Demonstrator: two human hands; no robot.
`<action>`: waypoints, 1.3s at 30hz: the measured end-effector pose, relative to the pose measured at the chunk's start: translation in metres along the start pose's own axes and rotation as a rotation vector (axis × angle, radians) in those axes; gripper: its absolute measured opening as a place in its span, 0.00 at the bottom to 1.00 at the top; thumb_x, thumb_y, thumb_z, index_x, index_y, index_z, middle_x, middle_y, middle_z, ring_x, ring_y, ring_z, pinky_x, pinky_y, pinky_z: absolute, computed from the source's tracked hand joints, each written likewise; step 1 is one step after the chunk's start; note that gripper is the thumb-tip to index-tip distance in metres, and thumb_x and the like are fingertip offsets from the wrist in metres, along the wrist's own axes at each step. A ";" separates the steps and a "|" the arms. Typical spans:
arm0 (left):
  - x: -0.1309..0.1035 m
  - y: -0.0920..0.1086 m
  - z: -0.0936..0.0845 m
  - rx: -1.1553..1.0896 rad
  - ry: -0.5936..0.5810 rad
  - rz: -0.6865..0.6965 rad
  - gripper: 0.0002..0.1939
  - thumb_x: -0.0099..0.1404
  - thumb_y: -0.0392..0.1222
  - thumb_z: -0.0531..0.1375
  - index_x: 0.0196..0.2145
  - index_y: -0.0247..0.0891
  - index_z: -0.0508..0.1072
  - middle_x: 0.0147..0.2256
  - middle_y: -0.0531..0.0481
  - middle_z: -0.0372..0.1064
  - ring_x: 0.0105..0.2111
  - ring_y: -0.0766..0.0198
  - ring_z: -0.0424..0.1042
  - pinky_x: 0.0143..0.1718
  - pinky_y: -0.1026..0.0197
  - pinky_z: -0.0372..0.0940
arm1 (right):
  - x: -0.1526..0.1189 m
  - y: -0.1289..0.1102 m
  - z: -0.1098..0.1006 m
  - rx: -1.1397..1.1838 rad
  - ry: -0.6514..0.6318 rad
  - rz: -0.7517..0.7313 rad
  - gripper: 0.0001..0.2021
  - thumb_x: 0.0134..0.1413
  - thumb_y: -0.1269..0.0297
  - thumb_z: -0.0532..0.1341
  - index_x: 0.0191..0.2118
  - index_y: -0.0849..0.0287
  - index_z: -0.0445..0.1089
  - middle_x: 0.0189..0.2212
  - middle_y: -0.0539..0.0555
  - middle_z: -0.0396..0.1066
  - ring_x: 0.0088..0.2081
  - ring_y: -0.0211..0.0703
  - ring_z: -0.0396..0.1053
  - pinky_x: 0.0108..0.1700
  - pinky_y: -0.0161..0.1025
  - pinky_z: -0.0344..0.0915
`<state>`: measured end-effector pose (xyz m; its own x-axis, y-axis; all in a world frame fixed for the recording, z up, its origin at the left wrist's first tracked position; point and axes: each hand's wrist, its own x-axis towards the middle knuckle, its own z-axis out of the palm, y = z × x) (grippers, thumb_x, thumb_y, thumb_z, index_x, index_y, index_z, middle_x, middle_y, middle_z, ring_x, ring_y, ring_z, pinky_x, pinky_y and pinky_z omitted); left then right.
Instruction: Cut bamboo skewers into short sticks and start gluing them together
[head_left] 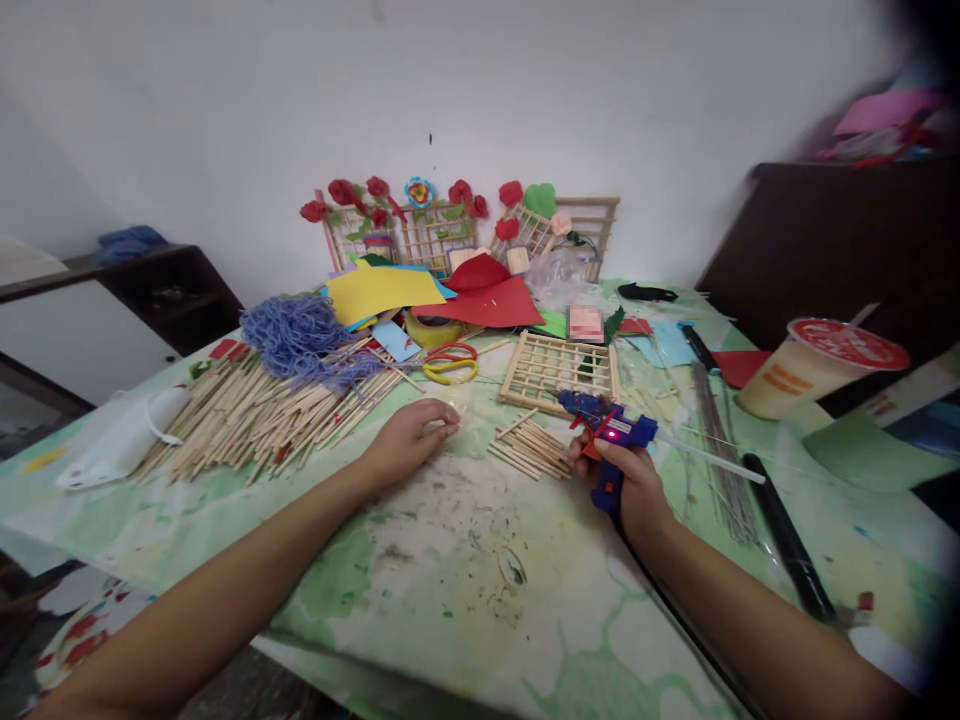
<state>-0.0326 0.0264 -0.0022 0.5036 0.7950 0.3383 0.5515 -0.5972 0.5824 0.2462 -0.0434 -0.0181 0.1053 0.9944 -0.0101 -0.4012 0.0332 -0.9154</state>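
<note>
A blue hot glue gun point(611, 432) is gripped in my right hand point(637, 490), its small light glowing red and a white glue stick point(712, 460) jutting from the back. The nozzle points left, above the near edge of a lattice panel of wooden sticks point(559, 362). Below the nozzle lies a small set of short wooden sticks point(529, 445), most side by side and one across them. My left hand point(409, 440) rests on the table to the left of them, fingers curled in with thumb and fingertips close; what they hold, if anything, I cannot make out.
Left lie many loose sticks point(247, 415), blue yarn point(296, 335) and a white mask point(124, 440). Scissors point(450, 365), tape point(433, 330) and coloured paper point(386, 297) sit behind. Right are metal wires point(724, 460), a black rod point(787, 540) and a drink cup point(817, 365).
</note>
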 end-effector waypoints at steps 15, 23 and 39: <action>-0.008 0.000 0.009 -0.026 0.036 0.217 0.07 0.62 0.38 0.57 0.34 0.38 0.75 0.41 0.44 0.74 0.42 0.63 0.72 0.45 0.60 0.65 | 0.001 0.002 -0.003 -0.046 -0.036 -0.012 0.09 0.43 0.59 0.63 0.28 0.60 0.71 0.26 0.52 0.70 0.24 0.36 0.63 0.27 0.34 0.58; -0.012 0.003 0.016 -0.175 -0.028 0.188 0.06 0.60 0.37 0.59 0.33 0.39 0.77 0.43 0.43 0.74 0.45 0.60 0.72 0.47 0.59 0.65 | 0.000 -0.001 0.000 -0.068 -0.019 -0.004 0.09 0.42 0.60 0.64 0.30 0.60 0.70 0.25 0.52 0.70 0.24 0.37 0.63 0.27 0.34 0.58; -0.011 0.023 0.011 -1.554 0.088 -0.470 0.12 0.51 0.38 0.68 0.29 0.34 0.68 0.37 0.53 0.71 0.35 0.73 0.73 0.37 0.75 0.69 | -0.001 -0.002 0.004 -0.103 0.005 0.000 0.09 0.41 0.59 0.64 0.26 0.61 0.70 0.25 0.53 0.70 0.24 0.36 0.62 0.27 0.34 0.59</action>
<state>-0.0184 0.0025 -0.0009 0.4263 0.9020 -0.0680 -0.5563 0.3207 0.7666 0.2437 -0.0441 -0.0148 0.1103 0.9938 -0.0124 -0.3052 0.0220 -0.9520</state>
